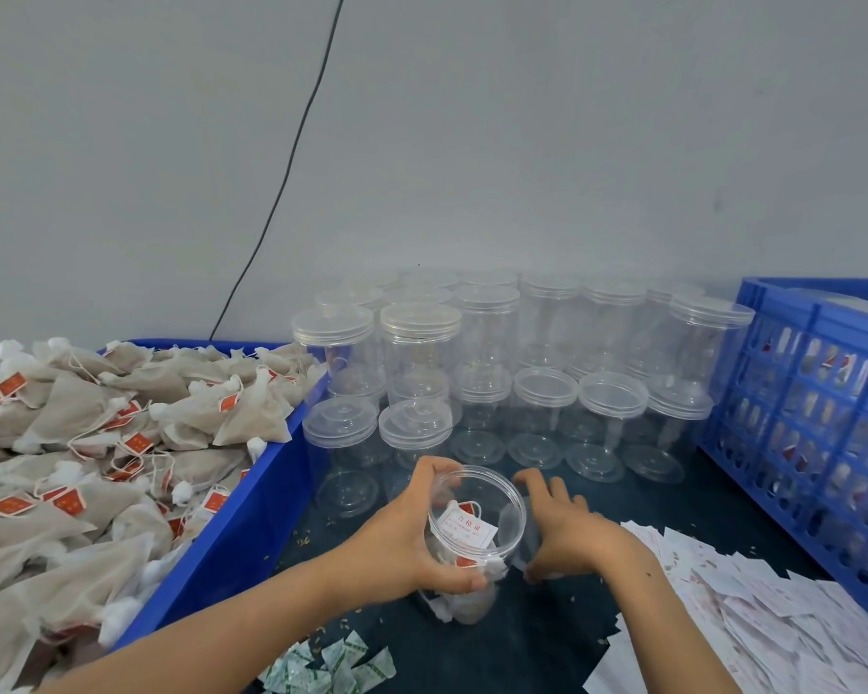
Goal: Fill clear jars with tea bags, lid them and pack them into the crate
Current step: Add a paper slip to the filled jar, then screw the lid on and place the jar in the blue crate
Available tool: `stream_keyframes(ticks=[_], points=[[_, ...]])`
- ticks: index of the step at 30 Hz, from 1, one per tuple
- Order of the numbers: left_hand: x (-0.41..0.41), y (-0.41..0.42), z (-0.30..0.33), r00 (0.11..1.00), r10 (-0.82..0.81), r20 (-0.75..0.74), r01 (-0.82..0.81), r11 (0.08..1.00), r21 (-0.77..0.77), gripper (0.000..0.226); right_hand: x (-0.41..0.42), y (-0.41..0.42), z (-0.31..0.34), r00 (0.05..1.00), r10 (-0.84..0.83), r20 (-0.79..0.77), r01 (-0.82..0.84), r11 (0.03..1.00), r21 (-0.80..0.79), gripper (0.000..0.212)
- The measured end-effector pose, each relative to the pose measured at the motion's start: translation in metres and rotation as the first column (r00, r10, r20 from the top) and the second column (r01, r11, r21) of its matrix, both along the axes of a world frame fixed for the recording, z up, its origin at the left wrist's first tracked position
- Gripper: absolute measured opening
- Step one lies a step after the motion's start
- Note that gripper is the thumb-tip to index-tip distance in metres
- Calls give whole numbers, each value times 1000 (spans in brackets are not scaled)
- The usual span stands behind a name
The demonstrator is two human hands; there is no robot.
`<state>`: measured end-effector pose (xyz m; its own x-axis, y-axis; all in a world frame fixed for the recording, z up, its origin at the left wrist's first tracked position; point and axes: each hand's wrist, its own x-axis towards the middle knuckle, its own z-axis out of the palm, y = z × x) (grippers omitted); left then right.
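Observation:
A clear open jar point(492, 498) stands on the dark table, holding tea bags and a white card with red print. My left hand point(417, 533) is wrapped around its left side. To the jar's right, my right hand point(567, 533) has its fingers on a clear lid point(527, 548) that is hard to make out. A blue bin point(231, 533) on the left is heaped with beige tea bags point(96, 443) bearing red tags. At the right edge stands the blue crate point(813, 443), with filled jars showing through its slots.
Several empty lidded clear jars point(497, 373), stacked two high, stand against the grey wall behind. White paper slips point(752, 613) lie in a pile at the lower right. Small green-and-white sachets point(332, 668) lie near the front edge. A black cable point(291, 157) runs down the wall.

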<state>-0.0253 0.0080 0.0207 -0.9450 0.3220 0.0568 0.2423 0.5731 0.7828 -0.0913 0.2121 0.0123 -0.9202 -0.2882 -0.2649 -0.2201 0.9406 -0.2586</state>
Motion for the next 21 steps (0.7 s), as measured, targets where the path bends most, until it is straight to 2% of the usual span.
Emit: stream_keyframes(ticks=[3,7,11,14,17,19,21], points=[[-2,-2,-3,999,-27,21,28,999,-44,96,6,4,18,998,32,-54,-35,998,-52,106],[-4,-3,-2,1000,2,-26,-3,999,-53,97,19,9,41,984,109,-138,-118,991,-57,110],[-5,-3,2,991,49,-122,-42,997,63,97,31,20,62,965,119,-233,-174,957,-234,111],[-3,-2,7,972,101,-211,-74,988,133,97,36,24,72,944,119,-307,-249,867,-431,108],[-2,0,9,945,144,-293,-101,982,157,99,38,16,74,940,138,-313,-313,717,-623,102],[-1,2,11,932,150,-331,-97,980,171,99,38,5,71,939,162,-305,-335,644,-688,91],[0,4,11,925,142,-351,-79,979,188,98,39,-6,67,935,172,-311,-349,614,-708,74]])
